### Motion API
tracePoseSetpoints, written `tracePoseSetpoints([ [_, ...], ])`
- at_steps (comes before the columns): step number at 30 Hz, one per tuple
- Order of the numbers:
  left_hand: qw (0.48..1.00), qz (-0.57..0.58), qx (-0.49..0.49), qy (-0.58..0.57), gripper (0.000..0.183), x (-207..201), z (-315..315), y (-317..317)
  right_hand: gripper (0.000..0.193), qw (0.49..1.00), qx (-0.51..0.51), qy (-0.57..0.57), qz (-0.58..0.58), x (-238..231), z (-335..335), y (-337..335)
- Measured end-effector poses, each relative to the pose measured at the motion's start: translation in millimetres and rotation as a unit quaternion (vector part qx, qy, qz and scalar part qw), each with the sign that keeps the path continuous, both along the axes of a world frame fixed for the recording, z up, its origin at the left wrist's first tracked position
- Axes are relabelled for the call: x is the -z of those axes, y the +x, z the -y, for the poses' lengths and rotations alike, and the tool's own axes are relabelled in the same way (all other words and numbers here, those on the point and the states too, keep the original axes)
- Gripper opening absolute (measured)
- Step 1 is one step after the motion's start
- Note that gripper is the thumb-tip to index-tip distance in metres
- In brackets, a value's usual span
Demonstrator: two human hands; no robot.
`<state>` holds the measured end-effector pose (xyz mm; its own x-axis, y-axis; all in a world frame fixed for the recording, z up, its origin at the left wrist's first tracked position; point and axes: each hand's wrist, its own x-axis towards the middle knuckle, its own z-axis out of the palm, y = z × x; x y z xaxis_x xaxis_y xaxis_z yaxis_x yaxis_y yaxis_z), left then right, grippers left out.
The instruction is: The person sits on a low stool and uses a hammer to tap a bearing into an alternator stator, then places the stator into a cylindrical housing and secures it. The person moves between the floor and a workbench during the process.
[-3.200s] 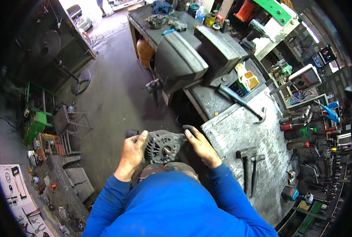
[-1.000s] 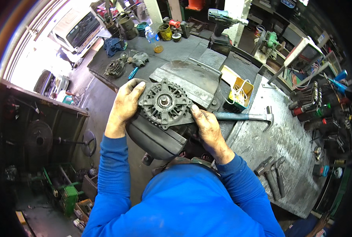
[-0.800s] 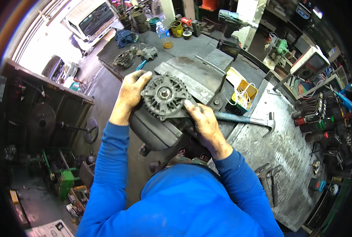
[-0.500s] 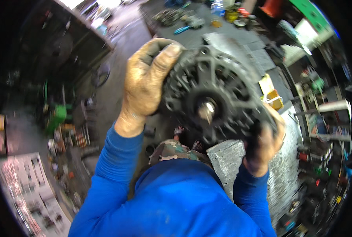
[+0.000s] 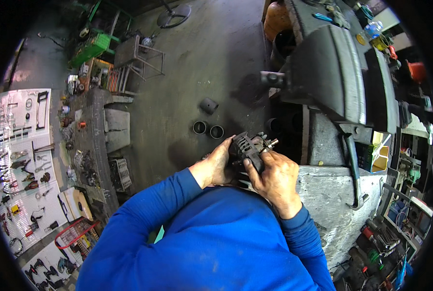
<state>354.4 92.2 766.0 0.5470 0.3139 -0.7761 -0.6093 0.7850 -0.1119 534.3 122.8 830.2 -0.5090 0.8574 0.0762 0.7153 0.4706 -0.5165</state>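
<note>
Close to my belly I hold a dark metal alternator (image 5: 248,148) in both hands, seen edge-on with its vented casing. Its bright shaft (image 5: 273,143) sticks out toward the right. My left hand (image 5: 217,164) cups the alternator's left side, its fingertips partly hidden beneath. My right hand (image 5: 276,180) grips the near right side, with the thumb resting on the casing. Right of my hands is the metal workbench top (image 5: 318,194), where a hammer (image 5: 355,172) lies beside a yellow and green box (image 5: 373,156).
A large bench vise (image 5: 325,72) juts out at the upper right. Short pipe pieces (image 5: 209,105) stand and lie on the floor ahead. At the left are a bench (image 5: 97,140), a metal stool (image 5: 143,60) and a pegboard of tools (image 5: 24,160).
The alternator has come down from in front of me to my belly and turned from face-on to edge-on. Both hands still hold it. My view has swung to the left.
</note>
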Motion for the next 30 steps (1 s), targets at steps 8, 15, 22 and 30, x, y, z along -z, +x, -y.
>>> tracePoseSetpoints([
  [8,0.932,0.167,-0.307,0.092,0.079,108.7,81.2,-65.9,0.036,0.988,-0.109,0.019,0.103,68.2,60.1,-106.1],
  [15,0.939,-0.055,-0.338,-0.03,0.084,183.4,149.9,-168.5,0.031,0.98,-0.115,-0.102,0.124,165.4,139.6,-219.6],
  [22,0.968,-0.019,-0.246,0.053,0.067,350.1,224.8,-262.7,0.036,0.883,-0.199,-0.425,-0.028,287.0,160.8,-236.7],
  [30,0.835,0.196,-0.491,0.151,0.064,523.2,244.9,-231.3,0.063,0.859,0.178,-0.435,0.2,642.5,33.9,-165.1],
])
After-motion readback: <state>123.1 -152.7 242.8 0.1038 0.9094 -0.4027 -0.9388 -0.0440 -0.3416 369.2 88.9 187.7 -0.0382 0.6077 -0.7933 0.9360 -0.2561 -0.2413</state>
